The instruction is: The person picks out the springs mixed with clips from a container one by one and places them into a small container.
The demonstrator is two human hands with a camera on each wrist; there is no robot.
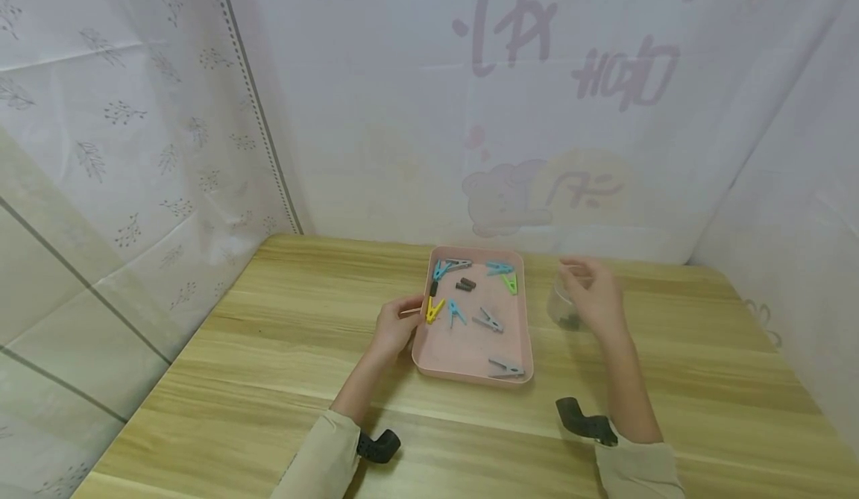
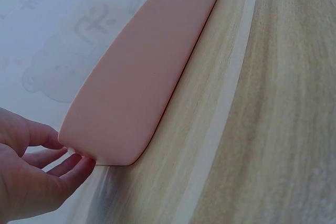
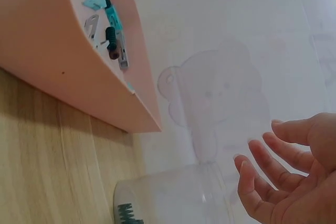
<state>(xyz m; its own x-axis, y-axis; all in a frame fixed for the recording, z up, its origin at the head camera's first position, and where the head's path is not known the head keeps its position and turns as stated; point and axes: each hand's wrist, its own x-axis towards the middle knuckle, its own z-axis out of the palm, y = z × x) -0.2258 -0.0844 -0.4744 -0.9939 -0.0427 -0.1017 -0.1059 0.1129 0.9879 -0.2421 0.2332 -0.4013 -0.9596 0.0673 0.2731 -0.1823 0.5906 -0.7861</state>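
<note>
My left hand (image 1: 396, 326) is at the left side of the pink tray (image 1: 463, 353), its thumb and curved fingers gripping the edge in the left wrist view. Plastic clothespins lie in the tray: a yellow clothespin (image 1: 433, 309), a green clothespin (image 1: 510, 283), and several blue and grey ones. Dark coil springs (image 1: 464, 286) lie among them. To the tray's right stands a clear jar (image 1: 558, 306) with dark springs at its bottom. My right hand (image 1: 597, 294) hovers by the jar's mouth. In the right wrist view its fingers (image 3: 275, 174) are loosely bent and hold nothing.
The wood-grain table (image 1: 322, 290) carries the tray and jar. A patterned white curtain (image 1: 376, 111) hangs behind the table, with more fabric at both sides. Black wrist devices (image 1: 379, 447) sit at both cuffs.
</note>
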